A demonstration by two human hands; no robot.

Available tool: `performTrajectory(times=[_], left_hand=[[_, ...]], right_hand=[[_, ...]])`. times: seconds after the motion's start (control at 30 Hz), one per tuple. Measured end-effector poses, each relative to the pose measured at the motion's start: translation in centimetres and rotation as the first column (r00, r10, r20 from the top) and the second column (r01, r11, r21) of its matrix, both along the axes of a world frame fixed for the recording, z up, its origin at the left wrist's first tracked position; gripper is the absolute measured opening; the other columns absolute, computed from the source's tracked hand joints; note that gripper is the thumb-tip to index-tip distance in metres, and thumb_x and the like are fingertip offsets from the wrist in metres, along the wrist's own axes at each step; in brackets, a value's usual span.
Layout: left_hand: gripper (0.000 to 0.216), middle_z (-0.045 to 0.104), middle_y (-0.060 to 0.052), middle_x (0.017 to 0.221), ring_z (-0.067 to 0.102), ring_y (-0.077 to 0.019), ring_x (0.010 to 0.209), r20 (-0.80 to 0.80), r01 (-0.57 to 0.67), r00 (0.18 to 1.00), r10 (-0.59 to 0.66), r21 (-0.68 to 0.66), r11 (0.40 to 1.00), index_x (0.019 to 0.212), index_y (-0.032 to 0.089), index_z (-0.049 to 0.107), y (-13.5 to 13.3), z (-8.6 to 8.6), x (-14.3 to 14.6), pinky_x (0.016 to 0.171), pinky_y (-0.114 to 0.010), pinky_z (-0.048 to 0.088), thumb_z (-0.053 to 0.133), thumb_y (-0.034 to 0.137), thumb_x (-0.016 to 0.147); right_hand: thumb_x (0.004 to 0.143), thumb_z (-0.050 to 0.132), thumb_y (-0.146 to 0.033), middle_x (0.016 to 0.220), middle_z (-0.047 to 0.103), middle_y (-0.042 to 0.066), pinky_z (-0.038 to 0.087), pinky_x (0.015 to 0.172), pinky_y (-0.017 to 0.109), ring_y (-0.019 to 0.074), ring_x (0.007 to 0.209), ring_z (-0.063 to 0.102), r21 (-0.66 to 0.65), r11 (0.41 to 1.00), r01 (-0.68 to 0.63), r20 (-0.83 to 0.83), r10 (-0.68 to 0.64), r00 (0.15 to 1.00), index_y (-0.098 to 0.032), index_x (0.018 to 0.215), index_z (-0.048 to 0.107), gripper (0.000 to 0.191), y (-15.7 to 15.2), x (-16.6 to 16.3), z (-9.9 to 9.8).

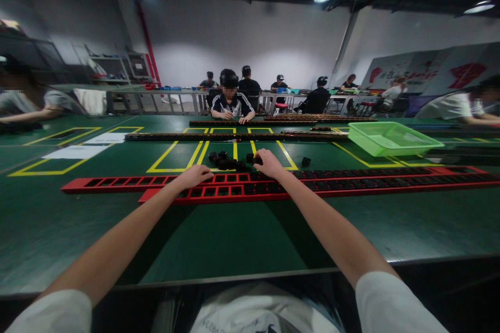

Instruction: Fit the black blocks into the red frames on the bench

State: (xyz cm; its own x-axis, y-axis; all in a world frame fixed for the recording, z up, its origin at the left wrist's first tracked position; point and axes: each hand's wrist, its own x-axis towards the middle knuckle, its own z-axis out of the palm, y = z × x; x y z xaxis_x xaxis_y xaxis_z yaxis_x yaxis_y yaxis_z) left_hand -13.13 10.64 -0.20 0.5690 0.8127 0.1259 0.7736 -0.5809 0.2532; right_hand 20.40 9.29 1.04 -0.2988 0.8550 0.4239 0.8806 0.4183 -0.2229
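Two long red slotted frames [148,182] lie side by side across the green table in front of me. Square openings show on their left part; small black blocks [351,183] fill much of the right part. My right hand [269,163] is above the frames, its fingers closed on a small black block [250,158] at the edge of a loose pile. My left hand [196,176] is over the farther frame, fingers together and pointing at the pile of black blocks [228,163]. Whatever its fingertips may hold is hidden. One single black block [306,162] lies right of my right hand.
A green plastic basket [394,140] stands at the right. Long dark strips [175,137] lie across the table beyond the pile. White papers [76,152] lie at left among yellow tape marks. A person [232,101] works opposite; others sit at both sides and behind.
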Motion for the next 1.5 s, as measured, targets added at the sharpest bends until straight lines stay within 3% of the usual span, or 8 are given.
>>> performTrajectory(times=[0.2,0.33,0.53,0.7,1.17,1.37,1.5], left_hand=[[0.045,0.067,-0.006,0.085,0.060,-0.0200,0.076,0.015,0.005,1.000,-0.004,-0.017,1.000,0.078,0.019,0.065,-0.1,0.0,-0.1,0.064,-0.029,0.040,0.040,0.054,0.094],[0.043,0.068,-0.007,0.088,0.061,-0.0210,0.080,0.025,0.006,1.000,-0.005,-0.032,0.999,0.083,0.019,0.067,0.2,-0.3,-0.2,0.067,-0.029,0.041,0.041,0.053,0.093],[0.044,0.066,-0.006,0.081,0.060,-0.0211,0.076,0.026,0.034,0.999,-0.033,-0.008,0.999,0.078,0.019,0.066,0.3,-0.3,-0.1,0.065,-0.030,0.039,0.040,0.051,0.093],[0.043,0.066,-0.005,0.078,0.059,-0.0205,0.073,0.063,0.038,0.997,-0.037,-0.013,0.999,0.076,0.019,0.066,0.3,-0.4,0.0,0.062,-0.029,0.037,0.042,0.051,0.092],[0.040,0.069,-0.006,0.088,0.061,-0.0206,0.077,0.077,0.043,0.996,-0.042,-0.006,0.999,0.085,0.019,0.069,1.5,-1.5,-0.5,0.067,-0.029,0.039,0.045,0.050,0.093],[0.039,0.068,-0.006,0.085,0.061,-0.0199,0.077,0.067,0.042,0.997,-0.042,0.003,0.999,0.084,0.019,0.068,1.6,-1.6,-0.5,0.066,-0.028,0.039,0.045,0.049,0.094],[0.039,0.069,-0.006,0.085,0.061,-0.0200,0.076,0.073,0.048,0.996,-0.048,-0.005,0.999,0.082,0.019,0.068,1.4,-1.4,-0.5,0.066,-0.028,0.039,0.045,0.049,0.093]], right_hand=[[0.092,0.061,-0.027,0.113,0.065,0.012,0.045,0.092,0.034,0.0230,0.106,0.059,0.024,1.000,-0.004,-0.060,0.006,0.998,-0.017,0.121,0.060,0.030,-0.9,-0.4,1.0],[0.088,0.064,-0.027,0.100,0.069,0.008,0.046,0.083,0.031,0.0199,0.092,0.062,0.040,0.995,-0.095,-0.201,0.101,0.974,-0.016,0.102,0.067,0.018,-1.2,-1.4,1.8],[0.081,0.070,-0.031,0.080,0.069,0.002,0.045,0.069,0.027,0.0159,0.073,0.061,-0.088,0.967,-0.238,-0.425,0.179,0.887,-0.017,0.084,0.069,0.014,-1.2,-3.0,1.0],[0.085,0.067,-0.030,0.076,0.068,0.002,0.041,0.066,0.026,0.0155,0.072,0.061,-0.132,0.956,-0.261,-0.367,0.197,0.909,-0.016,0.077,0.070,0.016,-1.3,-3.2,0.2],[0.086,0.070,-0.030,0.079,0.073,0.004,0.044,0.070,0.028,0.0169,0.074,0.064,-0.131,0.948,-0.290,-0.317,0.238,0.918,-0.017,0.077,0.072,0.016,-1.7,-3.5,0.3],[0.088,0.067,-0.025,0.087,0.076,0.004,0.048,0.074,0.028,0.0180,0.080,0.068,-0.083,0.948,-0.307,-0.317,0.267,0.910,-0.018,0.089,0.077,0.012,-1.4,-3.4,0.0],[0.088,0.067,-0.026,0.082,0.077,0.005,0.048,0.070,0.028,0.0180,0.074,0.068,-0.087,0.962,-0.257,-0.304,0.220,0.927,-0.018,0.087,0.079,0.014,-1.2,-3.3,-0.3]])
